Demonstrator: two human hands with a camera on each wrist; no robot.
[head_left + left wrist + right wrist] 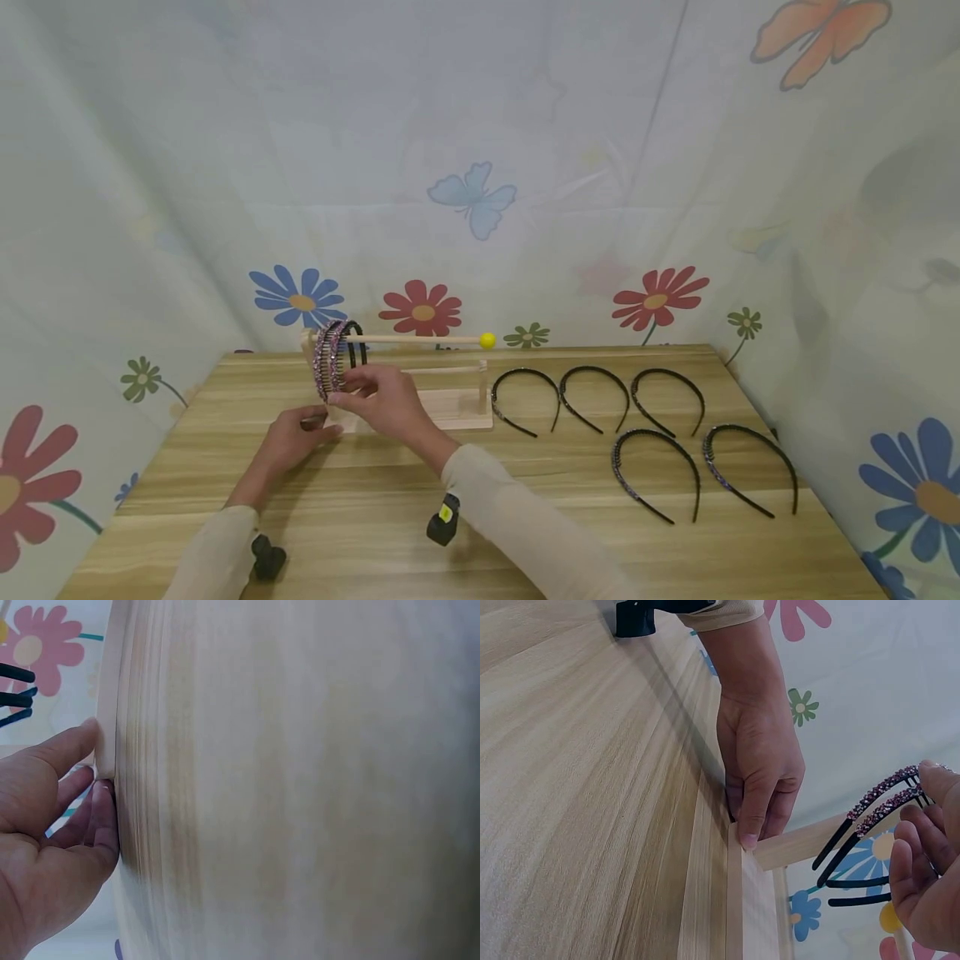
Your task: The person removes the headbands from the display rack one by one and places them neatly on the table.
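Observation:
A wooden headband stand (453, 410) sits toward the back left of the table, its upper bar tipped with a yellow ball (487, 341). Two black headbands (323, 367) with pink-purple sparkly tops hang side by side near that bar's left end. My right hand (386, 404) pinches the lower part of the nearer headband between thumb and fingers, as the right wrist view (937, 855) also has it. Low on the left, my left hand (288, 442) grips the corner of the stand's base (110, 675), thumb against its edge and fingers round the end.
Several black headbands with sparkly tops lie to the right: a back row beside the stand, including one headband (630, 400), and two nearer the front, including another headband (787, 454). A flower-printed curtain (480, 275) rises behind the wood-grain table (360, 525).

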